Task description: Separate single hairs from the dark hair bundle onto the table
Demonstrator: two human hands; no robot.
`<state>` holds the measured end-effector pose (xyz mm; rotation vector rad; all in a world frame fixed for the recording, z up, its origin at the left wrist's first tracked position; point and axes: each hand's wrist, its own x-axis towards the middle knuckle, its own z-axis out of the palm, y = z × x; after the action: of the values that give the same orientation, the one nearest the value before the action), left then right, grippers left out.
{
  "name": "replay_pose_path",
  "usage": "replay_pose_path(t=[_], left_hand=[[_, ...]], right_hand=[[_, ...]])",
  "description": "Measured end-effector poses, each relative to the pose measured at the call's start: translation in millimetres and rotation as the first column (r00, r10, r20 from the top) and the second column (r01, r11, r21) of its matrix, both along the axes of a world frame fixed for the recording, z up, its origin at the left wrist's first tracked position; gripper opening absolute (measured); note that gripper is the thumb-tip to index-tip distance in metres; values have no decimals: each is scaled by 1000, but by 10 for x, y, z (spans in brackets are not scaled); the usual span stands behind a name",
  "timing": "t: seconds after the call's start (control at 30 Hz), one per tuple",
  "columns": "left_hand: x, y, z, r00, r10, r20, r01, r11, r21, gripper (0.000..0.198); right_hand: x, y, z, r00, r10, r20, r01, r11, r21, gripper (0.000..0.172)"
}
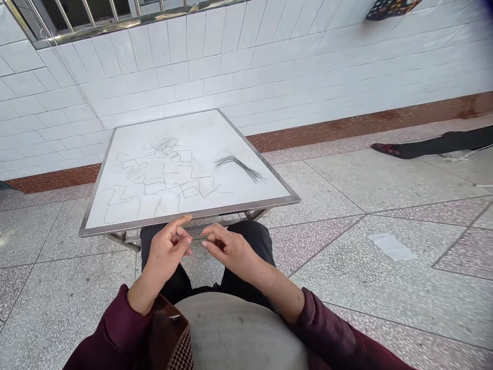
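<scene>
My left hand [165, 253] and my right hand [235, 255] are close together above my lap, just short of the table's near edge. Between their pinched fingertips runs a short, thin dark wire [197, 238], held at both ends. A tan wrap covers the tip of my left index finger, which points away from the pinch. On the white table [208, 126] lie thin strands bent into zigzags [165, 181], spread over the left and middle, with a denser tangle at the back. To their right rests a loose bundle of dark, slightly curved wires [242, 167].
The table has a metal rim and folding legs, and stands near a white tiled wall [162, 87]. A piece of white paper [392, 246] lies on the floor at right. Farther right, a person's dark-trousered leg and shoe [387, 149] extend into view.
</scene>
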<state>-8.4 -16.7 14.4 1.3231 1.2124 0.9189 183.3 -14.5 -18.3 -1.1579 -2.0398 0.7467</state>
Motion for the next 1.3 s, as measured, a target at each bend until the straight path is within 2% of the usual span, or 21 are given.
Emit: replay_pose_path(t=[0.17,0.33,0.6,0.8,0.97,1.17,1.3], left_hand=[[9,-20,5,1000,-9,-18,9,1000,-16,46],[39,-42,-52,998,8,-67,-4,999,51,41],[-5,-62,-156,962,77,-261,-3,962,274,40],[16,-67,-165,935,93,-342,27,943,330,45],[48,-71,-166,945,93,-314,18,943,334,43],[116,-86,-162,958,115,-262,-31,952,304,39],[188,-113,-173,957,155,-247,-66,941,333,38]], right_hand=[[-36,18,-10,999,-29,22,25,984,174,9],[-43,25,-55,996,-53,75,29,958,286,13],[-73,78,-191,996,-19,83,-6,955,296,20],[-112,84,-172,989,-76,127,35,955,295,19],[-143,63,-125,972,-163,171,96,934,343,20],[-186,45,-149,936,-287,205,177,885,431,22],[-222,45,-165,916,-356,182,250,864,436,22]])
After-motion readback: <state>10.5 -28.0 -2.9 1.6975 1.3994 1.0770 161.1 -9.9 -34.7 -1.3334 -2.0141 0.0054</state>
